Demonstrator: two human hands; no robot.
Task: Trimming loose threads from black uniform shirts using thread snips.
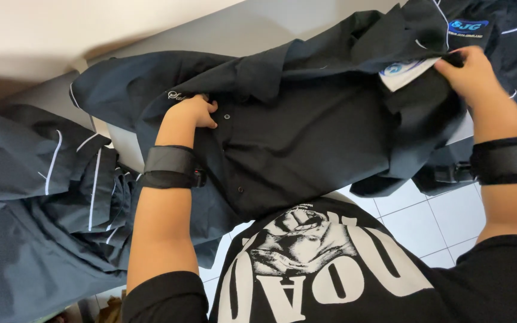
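Hands: left hand [195, 112] and right hand [471, 72] pinch dark shirt [306, 131], stretched left-to-right, collar away

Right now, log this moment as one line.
left hand: pressing black shirt placket | right hand: gripping shirt fabric by white label | dark garment pile: at left

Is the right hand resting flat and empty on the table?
No, the right hand is pinching the dark shirt near its white label.
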